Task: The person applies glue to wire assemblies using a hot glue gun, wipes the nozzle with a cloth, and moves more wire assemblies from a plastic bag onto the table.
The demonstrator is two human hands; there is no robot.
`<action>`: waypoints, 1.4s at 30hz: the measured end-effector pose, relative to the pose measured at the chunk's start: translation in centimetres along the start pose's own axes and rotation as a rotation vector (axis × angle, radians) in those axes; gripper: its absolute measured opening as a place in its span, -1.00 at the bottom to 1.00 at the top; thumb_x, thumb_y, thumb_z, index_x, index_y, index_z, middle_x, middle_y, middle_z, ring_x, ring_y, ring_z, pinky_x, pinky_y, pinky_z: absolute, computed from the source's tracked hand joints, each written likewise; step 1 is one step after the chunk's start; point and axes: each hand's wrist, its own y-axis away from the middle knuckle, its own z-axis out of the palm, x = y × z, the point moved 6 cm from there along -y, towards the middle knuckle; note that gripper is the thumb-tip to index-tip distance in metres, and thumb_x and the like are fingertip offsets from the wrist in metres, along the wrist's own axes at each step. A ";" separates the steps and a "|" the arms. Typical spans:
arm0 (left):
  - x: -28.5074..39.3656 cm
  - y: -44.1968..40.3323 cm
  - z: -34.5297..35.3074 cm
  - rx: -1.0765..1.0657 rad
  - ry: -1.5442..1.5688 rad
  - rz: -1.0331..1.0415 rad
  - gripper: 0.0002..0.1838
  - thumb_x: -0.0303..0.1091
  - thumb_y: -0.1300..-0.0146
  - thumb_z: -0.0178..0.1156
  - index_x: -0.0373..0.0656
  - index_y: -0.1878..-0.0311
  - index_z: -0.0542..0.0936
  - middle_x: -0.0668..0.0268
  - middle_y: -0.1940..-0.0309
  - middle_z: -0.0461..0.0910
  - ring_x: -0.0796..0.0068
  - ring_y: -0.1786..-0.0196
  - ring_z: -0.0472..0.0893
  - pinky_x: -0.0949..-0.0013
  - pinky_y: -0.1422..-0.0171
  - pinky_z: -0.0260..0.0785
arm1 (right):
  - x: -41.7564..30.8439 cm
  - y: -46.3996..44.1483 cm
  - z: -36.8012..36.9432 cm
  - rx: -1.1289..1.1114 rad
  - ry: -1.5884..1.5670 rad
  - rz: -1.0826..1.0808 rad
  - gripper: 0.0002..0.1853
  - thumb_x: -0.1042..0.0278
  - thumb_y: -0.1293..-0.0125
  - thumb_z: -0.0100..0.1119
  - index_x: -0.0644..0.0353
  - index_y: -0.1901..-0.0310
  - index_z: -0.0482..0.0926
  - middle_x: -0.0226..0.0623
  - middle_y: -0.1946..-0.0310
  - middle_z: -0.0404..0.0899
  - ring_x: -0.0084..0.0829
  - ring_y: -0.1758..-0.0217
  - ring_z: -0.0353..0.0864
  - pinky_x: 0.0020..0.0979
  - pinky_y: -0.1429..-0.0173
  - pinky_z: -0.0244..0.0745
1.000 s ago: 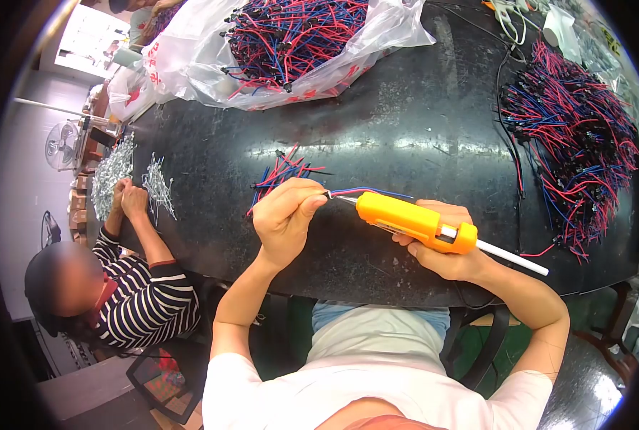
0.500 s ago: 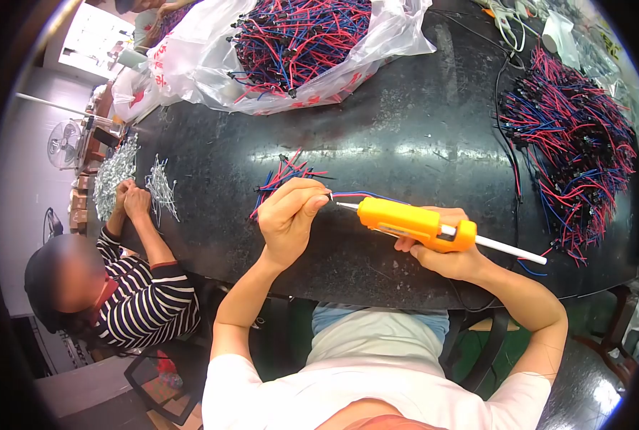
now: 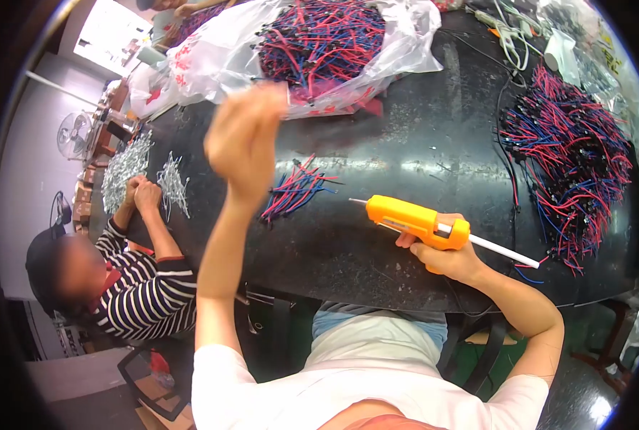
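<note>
The left hand (image 3: 244, 140) has risen toward the bag (image 3: 219, 57), its grip unclear. The right hand (image 3: 454, 258) clasps the glue gun (image 3: 405, 215), probably light, rigid, best held by its handle (image 3: 434, 270).

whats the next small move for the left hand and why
Probably move the left hand to the small pile of wires and pick one up, if free; blur hides whether it holds anything. It is up by the plastic bag, no wire sits at the nozzle, and the right hand holds the glue gun near that pile.
</note>
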 end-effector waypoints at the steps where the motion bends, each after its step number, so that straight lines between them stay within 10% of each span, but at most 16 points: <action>1: -1.6 -2.0 0.6 0.030 -0.024 0.033 -0.95 -0.53 -0.18 0.35 -0.26 0.28 0.74 0.17 0.32 0.72 0.28 0.27 0.67 0.33 0.16 0.47 | 0.4 0.2 -0.2 -0.017 -0.003 0.062 -0.79 0.68 -0.09 0.16 0.35 0.21 0.65 -0.22 0.31 0.70 -0.46 0.23 0.68 -0.42 0.08 0.58; 9: -6.4 0.9 -0.8 -0.434 -0.140 -0.515 -0.79 -0.44 -0.32 0.24 -0.28 0.02 0.69 0.10 0.19 0.71 0.37 0.23 0.68 0.37 0.15 0.49 | 0.9 0.4 -0.1 -0.031 -0.060 0.146 -0.76 0.72 -0.13 0.16 0.35 0.14 0.64 -0.19 0.25 0.70 -0.40 0.09 0.69 -0.38 -0.08 0.58; 14: -5.5 11.8 -3.2 -0.880 -0.129 -0.383 -0.77 -0.53 -0.15 0.30 -0.35 0.11 0.66 0.06 0.13 0.66 0.04 0.07 0.66 0.22 -0.04 0.48 | 1.2 0.4 -0.1 -0.056 -0.063 0.148 -0.74 0.72 -0.14 0.16 0.35 0.11 0.63 -0.20 0.22 0.70 -0.42 0.09 0.69 -0.39 -0.07 0.58; 18: -5.6 14.6 -3.6 -0.779 -0.023 -0.505 -0.78 -0.57 -0.15 0.30 -0.36 0.11 0.66 0.09 0.23 0.66 0.14 0.19 0.66 0.26 0.08 0.47 | -0.2 0.0 0.2 0.051 -0.083 0.092 -0.81 0.63 -0.12 0.23 0.32 0.20 0.67 -0.34 0.32 0.68 -0.62 0.31 0.61 -0.56 0.29 0.47; 27: -2.7 11.9 -4.0 -0.583 0.144 -0.703 -0.81 -0.62 -0.03 0.41 -0.29 0.24 0.67 0.34 0.34 0.64 0.64 0.37 0.53 0.54 0.31 0.32 | -0.6 -0.2 0.2 -0.016 0.171 -0.176 -0.79 0.61 0.00 0.27 0.29 0.25 0.65 -0.19 0.32 0.65 -0.23 0.32 0.63 -0.31 0.19 0.50; 42: 2.2 13.0 2.1 -0.376 0.847 -0.770 -0.77 -0.67 -0.06 0.42 -0.33 0.17 0.70 0.14 0.16 0.69 0.45 0.14 0.67 0.49 0.12 0.53 | -2.1 -0.4 0.4 -0.032 0.287 -0.406 -0.84 0.63 0.05 0.28 0.26 0.46 0.47 -0.28 0.58 0.44 -0.26 0.55 0.37 -0.25 0.45 0.26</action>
